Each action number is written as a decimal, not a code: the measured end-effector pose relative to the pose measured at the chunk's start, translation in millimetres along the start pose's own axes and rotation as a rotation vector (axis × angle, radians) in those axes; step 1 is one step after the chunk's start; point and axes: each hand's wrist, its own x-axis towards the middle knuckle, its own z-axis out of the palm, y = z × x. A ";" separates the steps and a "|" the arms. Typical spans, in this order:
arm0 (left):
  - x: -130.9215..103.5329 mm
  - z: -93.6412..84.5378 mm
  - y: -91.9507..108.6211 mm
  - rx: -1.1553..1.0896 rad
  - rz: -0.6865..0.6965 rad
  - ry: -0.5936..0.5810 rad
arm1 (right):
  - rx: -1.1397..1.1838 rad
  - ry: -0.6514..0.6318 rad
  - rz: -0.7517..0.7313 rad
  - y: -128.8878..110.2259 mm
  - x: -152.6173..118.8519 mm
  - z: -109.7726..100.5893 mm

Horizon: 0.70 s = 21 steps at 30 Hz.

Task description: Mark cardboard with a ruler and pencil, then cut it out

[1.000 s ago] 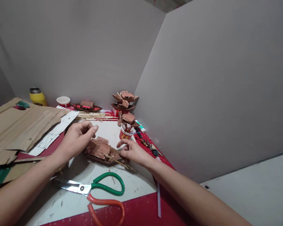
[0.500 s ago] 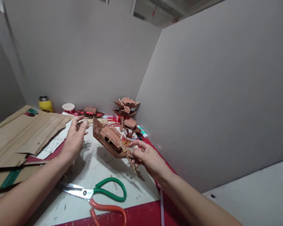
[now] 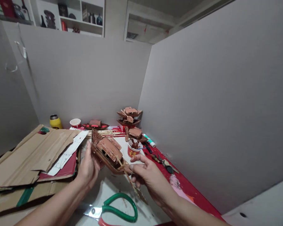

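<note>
A brown model boat [image 3: 109,150] with a curved roof is held up above the white work surface, its pointed bow toward the upper left. My right hand [image 3: 143,172] pinches its near right end between thumb and fingers. Around the bow side, my left hand [image 3: 91,164] supports the hull, its thumb up along the side and its other fingers hidden beneath. A thin oar [image 3: 131,182] slants down from the stern past my right fingers. Below lie scissors [image 3: 120,208] with a green and an orange handle, partly cut off by the frame.
Flattened cardboard [image 3: 33,153] covers the left side. A paint-stained paper cup [image 3: 134,149] stands behind my right hand. More model boats [image 3: 130,119] are stacked in the back corner. Thin sticks [image 3: 106,133], a yellow jar [image 3: 55,121] and a white tube [image 3: 149,140] line the back.
My left hand has moved from beside the boat onto its hull. My right hand still grips the other end. The camera view has tilted upward, bringing shelves into sight.
</note>
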 end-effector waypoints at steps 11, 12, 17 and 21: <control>-11.5 9.5 9.9 -0.018 0.000 0.065 | 0.055 -0.016 0.066 1.1 2.2 6.9; -12.1 10.2 10.0 -0.025 -0.005 0.053 | 0.050 -0.022 0.064 0.4 0.9 7.8; -11.4 10.7 9.2 -0.058 -0.082 0.009 | 0.043 -0.103 0.041 -1.8 -9.2 11.7; -10.6 5.0 12.0 -0.025 -0.225 0.057 | 0.026 -0.193 0.032 -2.6 -14.7 9.4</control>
